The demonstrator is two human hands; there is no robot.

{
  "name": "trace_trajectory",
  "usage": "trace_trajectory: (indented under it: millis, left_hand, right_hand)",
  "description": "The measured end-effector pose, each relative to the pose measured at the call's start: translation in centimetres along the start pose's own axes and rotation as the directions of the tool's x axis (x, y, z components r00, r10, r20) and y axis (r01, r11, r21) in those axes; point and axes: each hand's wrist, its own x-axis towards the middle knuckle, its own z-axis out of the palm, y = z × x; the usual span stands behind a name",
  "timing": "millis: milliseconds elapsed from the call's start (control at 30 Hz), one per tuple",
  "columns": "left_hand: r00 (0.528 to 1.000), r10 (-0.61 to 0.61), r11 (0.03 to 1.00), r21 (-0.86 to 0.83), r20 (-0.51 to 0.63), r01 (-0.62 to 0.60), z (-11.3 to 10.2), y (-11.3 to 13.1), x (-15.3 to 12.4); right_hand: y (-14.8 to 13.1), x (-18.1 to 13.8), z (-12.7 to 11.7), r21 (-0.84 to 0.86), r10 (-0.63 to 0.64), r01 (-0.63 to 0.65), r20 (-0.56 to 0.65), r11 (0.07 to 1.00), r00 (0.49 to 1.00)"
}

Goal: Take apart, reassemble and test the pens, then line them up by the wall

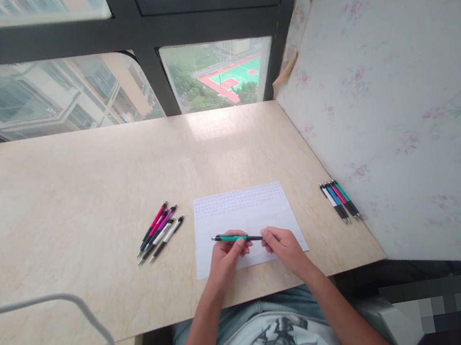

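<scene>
A green and black ballpoint pen (228, 238) lies level between my hands, over the lower part of a white sheet of paper (242, 217). My left hand (228, 252) grips its green barrel, with the thumb on top. At the pen's dark tip end, the fingers of my right hand (282, 244) are pinched together around the point. Lines of handwriting run across the top of the sheet. The very tip of the pen is hidden by my right fingers.
Left of the paper, several pens (159, 233) in pink, purple, white and black lie loosely slanted. To the right, several more pens (340, 200) lie side by side near the papered wall (413, 108). A grey cable (88, 317) curves over the desk's (84, 190) left front.
</scene>
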Motion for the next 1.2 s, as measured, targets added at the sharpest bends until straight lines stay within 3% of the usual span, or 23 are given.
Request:
trace_trajectory:
  millis: [300,633,933,1200]
  left_hand:
    - [0.998,-0.013,0.997,-0.083,-0.055,0.009,0.0,0.3,0.0]
    - [0.999,-0.007,0.997,-0.074,-0.051,0.003,-0.3,0.4,0.1]
    - [0.999,0.019,0.999,-0.033,-0.032,-0.02,-0.3,0.1,0.1]
    - [0.997,-0.016,0.994,-0.11,0.077,0.025,-0.3,0.4,-0.5]
  right_hand:
    - [-0.7,0.3,0.5,-0.005,-0.012,0.012,-0.019,1.0,1.0]
    - [-2.3,0.0,0.0,-0.143,-0.232,0.228,-0.007,0.963,0.973]
    - [-1.9,0.1,0.1,-0.089,-0.135,0.128,-0.066,0.988,0.989]
    - [-1.4,0.3,0.5,0.015,0.004,-0.002,-0.082,1.0,0.997]
